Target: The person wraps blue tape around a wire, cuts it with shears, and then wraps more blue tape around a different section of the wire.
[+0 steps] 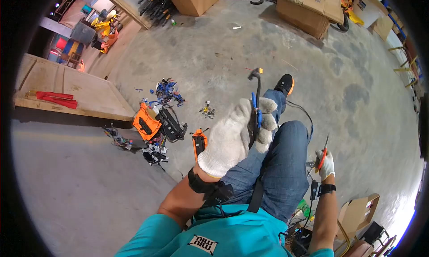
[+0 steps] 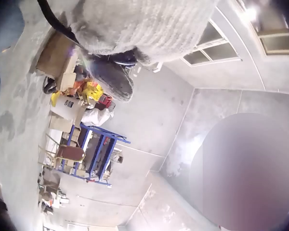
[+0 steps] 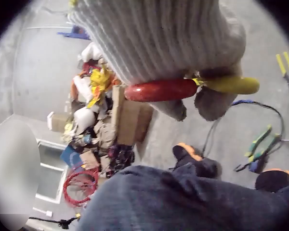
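My left hand [image 1: 230, 136], in a white knit glove, is raised over my left leg. It grips a black cable [image 1: 258, 84] with blue pieces along it and a yellow bit at its bent top end. In the left wrist view the glove [image 2: 139, 24] fills the top. My right hand [image 1: 328, 165], gloved too, is low beside my right knee. Its fingers curl round a hand tool [image 1: 321, 161] with a slim pointed end. In the right wrist view the tool's handle [image 3: 161, 90] is red and yellow; the glove hides its middle.
Green-handled pliers [image 3: 261, 147] and a yellow-handled tool [image 3: 286, 72] lie on the floor. Blue wire scraps [image 1: 167, 91], an orange pouch [image 1: 146, 123] and small yellow bits [image 1: 207, 110] lie to the left. A wooden bench [image 1: 67, 84] stands beyond. Cardboard boxes [image 1: 304, 17] line the back.
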A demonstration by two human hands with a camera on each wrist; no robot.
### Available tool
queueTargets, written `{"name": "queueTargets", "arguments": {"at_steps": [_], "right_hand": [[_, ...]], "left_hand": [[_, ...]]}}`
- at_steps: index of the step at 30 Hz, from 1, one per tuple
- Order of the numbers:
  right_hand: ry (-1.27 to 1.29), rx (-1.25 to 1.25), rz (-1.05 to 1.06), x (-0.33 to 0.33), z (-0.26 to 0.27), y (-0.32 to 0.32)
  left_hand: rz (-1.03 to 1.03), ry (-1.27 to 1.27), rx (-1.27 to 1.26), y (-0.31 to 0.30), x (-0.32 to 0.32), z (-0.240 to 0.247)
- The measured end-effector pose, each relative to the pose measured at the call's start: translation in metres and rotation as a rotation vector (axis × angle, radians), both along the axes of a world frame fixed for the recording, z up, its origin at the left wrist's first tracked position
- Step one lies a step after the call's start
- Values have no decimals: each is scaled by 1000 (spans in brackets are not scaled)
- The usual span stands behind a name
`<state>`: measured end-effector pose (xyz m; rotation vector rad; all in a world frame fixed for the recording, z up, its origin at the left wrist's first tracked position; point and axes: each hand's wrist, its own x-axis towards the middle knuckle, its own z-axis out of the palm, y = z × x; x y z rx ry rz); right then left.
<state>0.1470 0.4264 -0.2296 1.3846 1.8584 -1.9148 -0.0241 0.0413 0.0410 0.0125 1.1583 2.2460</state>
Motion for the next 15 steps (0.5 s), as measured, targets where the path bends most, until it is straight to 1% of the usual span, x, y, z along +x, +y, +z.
{"name": "queueTargets", "arguments": {"at_steps": [1, 2, 3, 5, 6, 8, 9, 11, 12, 13, 14, 15], "right_hand": [[-5, -9, -8, 12, -15, 0], [-87, 24, -22, 24, -29, -1], [-168, 56, -37, 36, -43, -1], [-147, -6, -53, 61, -78, 6], [-211, 78, -4, 71, -94, 9], [-302, 227, 65, 89, -125, 10], [-310, 217, 62, 100, -146, 12], [-354, 382, 127, 129, -207, 28], [-406, 405, 329, 155, -269, 48], [-522, 340, 272, 129, -210, 29], [-547, 403, 286, 115, -176, 13], [-556, 325, 170, 83, -102, -11]], "left_hand": [[-27, -97, 119, 2, -2, -3], [-53, -195, 237, 4, -3, -5], [-62, -202, 228, 5, -5, -6], [-134, -165, 175, 5, -9, -8], [-142, -171, 168, 5, -10, -9], [-126, -121, 4, 7, -10, -11], [-131, -129, -5, 9, -11, -8], [-172, -69, -214, 15, -14, 1], [-183, -81, -221, 15, -14, -2], [-170, -154, -109, 15, -15, -8], [-165, -233, 8, 18, -16, -13], [-103, -82, -120, 23, -12, -15]]}}
